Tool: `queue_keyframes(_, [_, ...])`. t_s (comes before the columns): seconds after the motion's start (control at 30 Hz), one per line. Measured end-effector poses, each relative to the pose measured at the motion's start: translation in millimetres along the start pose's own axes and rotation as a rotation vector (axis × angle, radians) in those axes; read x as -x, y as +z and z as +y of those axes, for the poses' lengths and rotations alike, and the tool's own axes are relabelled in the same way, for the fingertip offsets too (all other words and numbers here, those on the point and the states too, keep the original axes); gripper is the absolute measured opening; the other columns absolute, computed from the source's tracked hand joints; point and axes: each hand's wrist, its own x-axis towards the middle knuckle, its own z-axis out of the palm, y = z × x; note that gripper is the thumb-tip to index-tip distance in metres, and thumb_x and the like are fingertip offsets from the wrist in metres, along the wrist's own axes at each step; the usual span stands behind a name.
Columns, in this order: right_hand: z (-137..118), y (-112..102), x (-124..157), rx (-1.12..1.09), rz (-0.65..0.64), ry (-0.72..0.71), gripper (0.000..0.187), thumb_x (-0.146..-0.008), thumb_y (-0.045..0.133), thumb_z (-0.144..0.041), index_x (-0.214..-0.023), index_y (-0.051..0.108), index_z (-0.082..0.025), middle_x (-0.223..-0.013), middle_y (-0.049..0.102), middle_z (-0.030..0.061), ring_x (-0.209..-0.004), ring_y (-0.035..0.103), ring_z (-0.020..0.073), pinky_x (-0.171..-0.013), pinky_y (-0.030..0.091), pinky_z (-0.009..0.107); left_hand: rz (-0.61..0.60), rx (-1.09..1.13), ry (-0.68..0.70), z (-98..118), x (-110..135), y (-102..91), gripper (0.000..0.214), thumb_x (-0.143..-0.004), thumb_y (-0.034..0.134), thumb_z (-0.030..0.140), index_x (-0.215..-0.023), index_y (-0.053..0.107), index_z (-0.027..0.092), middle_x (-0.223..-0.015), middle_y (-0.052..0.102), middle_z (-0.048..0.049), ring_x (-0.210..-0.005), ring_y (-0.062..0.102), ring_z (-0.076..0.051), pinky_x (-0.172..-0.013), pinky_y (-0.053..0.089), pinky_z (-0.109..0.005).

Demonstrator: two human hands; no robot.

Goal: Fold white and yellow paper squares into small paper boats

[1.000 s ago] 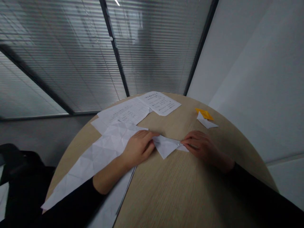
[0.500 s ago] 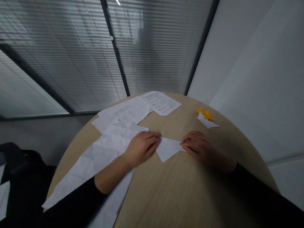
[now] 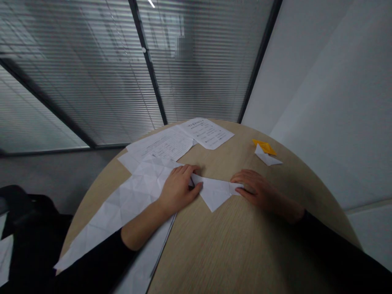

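Observation:
A small folded white paper (image 3: 214, 192) lies on the round wooden table (image 3: 232, 249) between my hands. My left hand (image 3: 179, 186) pinches its left corner, fingers curled over the edge. My right hand (image 3: 252, 188) presses the paper's right tip down with closed fingers. My left forearm rests across a large creased white sheet (image 3: 128, 196).
Printed sheets (image 3: 171, 143) lie at the table's far side. A small yellow folded paper (image 3: 263, 146) and a white folded piece (image 3: 266, 157) sit at the far right. Window blinds stand behind the table and a white wall to the right. A dark chair (image 3: 18, 216) is at the left.
My left hand has shifted slightly up and left and now grips the paper's left corner. The folded paper looks stretched a little wider between my hands.

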Motion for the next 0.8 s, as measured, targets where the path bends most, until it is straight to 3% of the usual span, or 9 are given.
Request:
queue_keyframes(0.23, [1.8, 3.0, 2.1, 0.021, -0.002, -0.007, 0.037, -0.107, 0.069, -0.024, -0.143, 0.07, -0.027, -0.135, 0.084, 0.011, -0.126, 0.078, 0.0335, -0.113, 0.062, 0.057, 0.067, 0.313, 0.053, 3.8, -1.0, -4.7, 0.036, -0.103, 0.069, 0.017, -0.138, 0.065, 0.025, -0.121, 0.072, -0.0085, -0.115, 0.073, -0.027, -0.103, 0.062, -0.047])
queue_keyframes(0.4, [-0.3, 2.5, 1.2, -0.015, -0.006, -0.008, 0.037, -0.106, 0.07, -0.022, -0.142, 0.072, -0.03, -0.131, 0.085, 0.0083, -0.122, 0.08, 0.0312, -0.114, 0.062, 0.057, 0.155, 0.382, 0.037, 5.1, -3.2, -5.7, 0.023, -0.104, 0.075, 0.021, -0.126, 0.072, 0.024, -0.12, 0.074, -0.0079, -0.114, 0.071, -0.026, -0.103, 0.061, -0.046])
queue_keyframes(0.63, [-2.4, 10.5, 0.2, -0.046, 0.029, 0.008, 0.036, -0.105, 0.071, -0.022, -0.141, 0.074, -0.029, -0.129, 0.085, 0.0091, -0.12, 0.079, 0.0318, -0.112, 0.061, 0.057, 0.185, 0.467, 0.003, 4.3, -3.6, -1.8, 0.017, -0.105, 0.078, 0.027, -0.122, 0.074, 0.024, -0.114, 0.077, -0.007, -0.104, 0.073, -0.023, -0.089, 0.06, -0.037])
queue_keyframes(0.8, [-13.2, 23.9, -9.6, -0.087, 0.063, 0.056, 0.035, -0.105, 0.076, -0.025, -0.14, 0.073, -0.028, -0.128, 0.084, 0.0103, -0.117, 0.077, 0.0316, -0.108, 0.06, 0.054, 0.22, 0.511, 0.078, 12.4, -3.5, -5.6, 0.014, -0.108, 0.076, 0.027, -0.122, 0.075, 0.024, -0.116, 0.077, -0.0076, -0.11, 0.073, -0.023, -0.101, 0.06, -0.041])
